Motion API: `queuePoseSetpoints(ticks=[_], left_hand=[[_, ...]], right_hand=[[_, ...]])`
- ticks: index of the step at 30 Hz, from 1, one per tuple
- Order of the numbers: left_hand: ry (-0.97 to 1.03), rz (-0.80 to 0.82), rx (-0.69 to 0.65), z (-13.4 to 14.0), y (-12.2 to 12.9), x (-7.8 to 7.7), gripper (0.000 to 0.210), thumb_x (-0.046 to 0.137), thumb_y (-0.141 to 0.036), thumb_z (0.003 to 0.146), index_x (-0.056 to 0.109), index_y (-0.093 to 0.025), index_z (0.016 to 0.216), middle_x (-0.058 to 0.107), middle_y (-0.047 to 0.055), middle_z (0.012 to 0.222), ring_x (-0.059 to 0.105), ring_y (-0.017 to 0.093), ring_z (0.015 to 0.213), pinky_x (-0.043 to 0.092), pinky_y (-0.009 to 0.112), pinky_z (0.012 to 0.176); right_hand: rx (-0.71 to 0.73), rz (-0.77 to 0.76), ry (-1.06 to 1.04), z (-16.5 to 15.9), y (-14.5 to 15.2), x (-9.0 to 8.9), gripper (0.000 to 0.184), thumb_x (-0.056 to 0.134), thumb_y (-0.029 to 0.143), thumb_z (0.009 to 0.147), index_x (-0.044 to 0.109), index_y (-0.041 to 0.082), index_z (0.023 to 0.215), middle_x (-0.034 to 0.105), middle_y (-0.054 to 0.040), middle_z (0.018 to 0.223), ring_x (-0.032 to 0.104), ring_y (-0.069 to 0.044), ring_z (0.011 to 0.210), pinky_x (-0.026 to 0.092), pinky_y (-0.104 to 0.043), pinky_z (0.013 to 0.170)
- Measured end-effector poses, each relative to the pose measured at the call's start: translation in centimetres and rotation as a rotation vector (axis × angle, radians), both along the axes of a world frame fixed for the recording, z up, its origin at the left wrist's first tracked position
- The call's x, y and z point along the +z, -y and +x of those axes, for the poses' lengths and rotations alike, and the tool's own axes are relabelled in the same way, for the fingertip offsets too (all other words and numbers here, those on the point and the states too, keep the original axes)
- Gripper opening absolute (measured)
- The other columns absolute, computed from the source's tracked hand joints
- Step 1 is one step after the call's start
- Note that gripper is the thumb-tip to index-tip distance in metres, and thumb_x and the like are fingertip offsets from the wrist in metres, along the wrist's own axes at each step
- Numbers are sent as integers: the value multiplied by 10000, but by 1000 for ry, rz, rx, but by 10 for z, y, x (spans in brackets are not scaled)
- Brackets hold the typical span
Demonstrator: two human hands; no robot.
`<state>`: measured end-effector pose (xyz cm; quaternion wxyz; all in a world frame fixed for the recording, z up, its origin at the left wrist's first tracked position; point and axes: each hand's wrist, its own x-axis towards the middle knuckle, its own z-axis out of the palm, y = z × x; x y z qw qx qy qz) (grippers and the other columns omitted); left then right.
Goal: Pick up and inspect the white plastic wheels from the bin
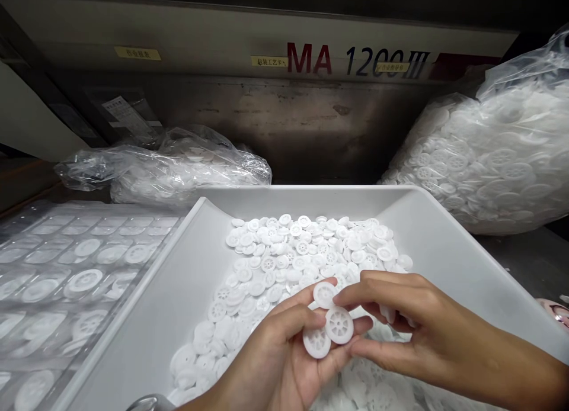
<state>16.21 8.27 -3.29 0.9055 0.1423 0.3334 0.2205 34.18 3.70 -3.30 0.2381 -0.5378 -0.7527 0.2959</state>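
My left hand (291, 346) is palm up above a grey bin (448, 239), its thumb pressing on small white plastic wheels. Two spoked wheels overlap near the fingertips, a front wheel (340, 325) and a lower wheel (316, 342). Above them, an upper wheel (325, 295) lies between the left fingers and the index fingertip of my right hand (395, 322). Something white, apparently more wheels (387, 312), shows among the curled right fingers, partly hidden. Loose wheels (267, 263) cover the bin floor beneath both hands.
A clear tray (62, 257) with compartments, several holding white discs, stands left of the bin. Behind it lies a clear plastic bag (186, 168). A large bag of white wheels (502, 156) sits at right. A machine panel (249, 115) rises behind.
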Motion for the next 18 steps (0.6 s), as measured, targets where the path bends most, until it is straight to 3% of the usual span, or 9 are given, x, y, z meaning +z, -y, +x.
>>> queuePoseSetpoints(ticks=[6,10,15,18], left_hand=[[15,-8,20,4,-1,-1,213,460,-146,813,588,-88,974,663,104,978,603,256,1028,372,420,1012],[112,1,0,4,-2,-2,330,389,-155,802,560,-67,1071,651,130,1017,593,259,1032,348,430,1020],[190,26,15,1,-2,-2,458,392,-98,659,534,-30,1088,608,161,1099,545,273,1089,325,433,1042],[177,-39,50,-4,0,-3,537,418,-113,686,434,-25,1216,602,176,1152,524,274,1147,333,414,1051]], right_hand=[[22,-7,-6,0,1,4,293,630,165,803,533,321,1031,548,85,802,474,-77,667,369,-195,609],[74,22,-24,-2,3,6,252,607,129,814,522,283,994,571,87,858,510,-55,738,392,-157,688],[129,242,-2,-4,3,10,164,553,109,835,574,210,962,617,14,794,591,-98,700,471,-191,632],[162,359,128,-6,4,11,117,515,164,878,628,150,905,617,-34,685,602,-125,595,489,-231,539]])
